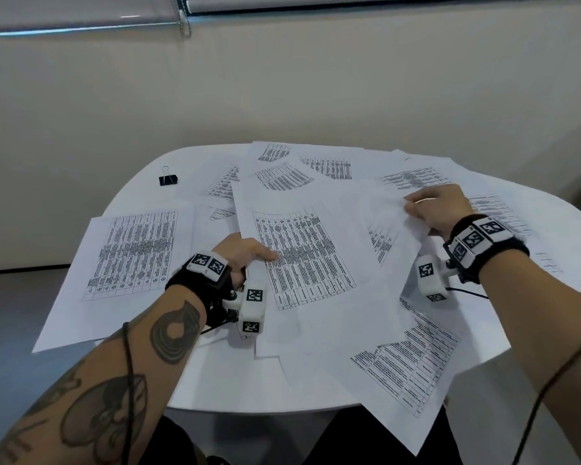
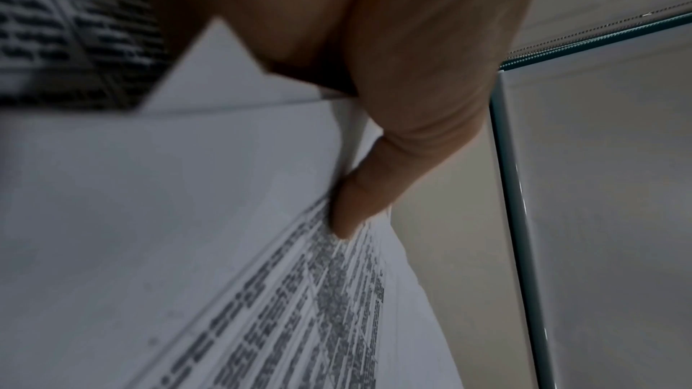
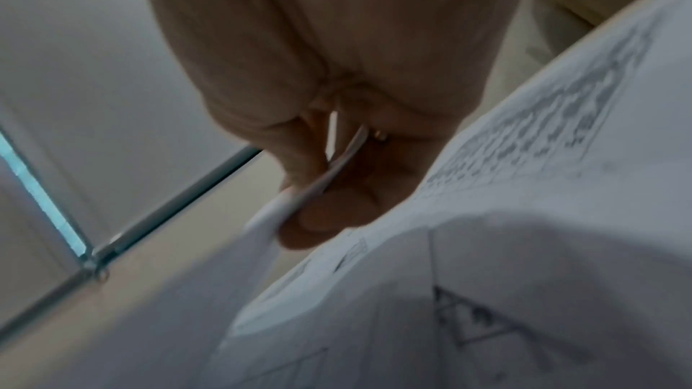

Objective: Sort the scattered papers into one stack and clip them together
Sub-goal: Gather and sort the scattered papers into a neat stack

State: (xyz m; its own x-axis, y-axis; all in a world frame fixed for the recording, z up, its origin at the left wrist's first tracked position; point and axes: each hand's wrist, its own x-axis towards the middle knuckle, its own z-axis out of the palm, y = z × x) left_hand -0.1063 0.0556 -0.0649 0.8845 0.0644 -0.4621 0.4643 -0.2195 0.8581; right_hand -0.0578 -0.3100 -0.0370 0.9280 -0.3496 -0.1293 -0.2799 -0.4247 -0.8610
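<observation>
The papers (image 1: 316, 182) lie scattered over most of the round white table (image 1: 138, 193), overlapping at many angles, some hanging past the near rim. The left hand (image 1: 245, 253) pinches the left edge of a small bundle (image 1: 302, 256), thumb on top of the printed sheet and fingers hidden beneath; the left wrist view shows the thumb (image 2: 359, 200) pressing on at least two layered sheets. Held this way, the bundle probably serves as the growing stack, kept lifted so new sheets can be slid onto it. The right hand (image 1: 440, 209) pinches the far corner of another sheet (image 1: 393, 229), thumb and fingers closed on its edge, as the right wrist view confirms; the sheet bows upward, so it seems to be on its way toward the bundle.

The bundle's long axis runs from the near rim toward the far wall, tilted slightly left at the top, its table of text reading sideways. The right-hand sheet lies skewed to that and would need turning to match. The clip (image 1: 168, 178) sits alone on bare table at the far left, handles up, untouched.
</observation>
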